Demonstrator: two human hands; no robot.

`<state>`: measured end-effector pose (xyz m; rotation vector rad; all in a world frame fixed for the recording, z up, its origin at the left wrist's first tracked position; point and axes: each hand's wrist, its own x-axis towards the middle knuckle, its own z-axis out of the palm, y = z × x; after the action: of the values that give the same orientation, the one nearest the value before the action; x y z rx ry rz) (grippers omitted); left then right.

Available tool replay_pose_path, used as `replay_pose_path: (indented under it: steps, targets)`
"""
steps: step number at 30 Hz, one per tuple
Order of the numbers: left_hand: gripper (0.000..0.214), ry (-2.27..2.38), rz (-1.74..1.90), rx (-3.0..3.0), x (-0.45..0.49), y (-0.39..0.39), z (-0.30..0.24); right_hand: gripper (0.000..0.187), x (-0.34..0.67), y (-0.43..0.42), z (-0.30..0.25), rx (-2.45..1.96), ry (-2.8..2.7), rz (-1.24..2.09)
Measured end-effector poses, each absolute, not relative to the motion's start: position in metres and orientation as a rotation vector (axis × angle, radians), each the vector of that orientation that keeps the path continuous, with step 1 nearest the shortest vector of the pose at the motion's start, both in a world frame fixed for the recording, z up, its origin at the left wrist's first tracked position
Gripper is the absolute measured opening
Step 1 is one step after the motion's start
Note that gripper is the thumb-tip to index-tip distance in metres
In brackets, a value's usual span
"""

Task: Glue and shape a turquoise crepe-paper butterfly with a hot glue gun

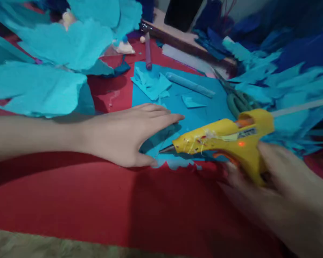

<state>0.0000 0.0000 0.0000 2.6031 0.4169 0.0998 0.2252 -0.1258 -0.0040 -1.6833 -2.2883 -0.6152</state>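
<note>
My right hand [280, 190] is wrapped round the handle of a yellow hot glue gun [212, 138] with a lit orange light. The gun's metal nozzle points left, close to the thumb of my left hand [121, 134]. That hand lies open on a blue sheet [215, 86], fingers stretched out and thumb spread apart. Its thumb tip touches a light blue strip of crepe paper [177, 162] with a ragged lower edge. A thin glue thread seems to run from the nozzle to the strip. The left fingertips are partly hidden.
Big light blue paper petals [61, 46] stand at the upper left. Scissors [238, 98], a rolled paper tube [190, 84], a purple stick [148, 52] and crumpled paper [150, 84] lie beyond my hands. Fringed blue paper [282, 93] is heaped right. Red sheeting [70, 200] covers the table.
</note>
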Motion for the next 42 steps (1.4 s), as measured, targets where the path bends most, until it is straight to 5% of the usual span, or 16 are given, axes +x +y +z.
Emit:
replay_pose_path:
  steps: [42]
  targets:
    - [0.079, 0.446, 0.101, 2.589, -0.0004, 0.0, -0.0018, 0.022, 0.2313, -0.1194, -0.0022, -1.646, -2.29, -1.085]
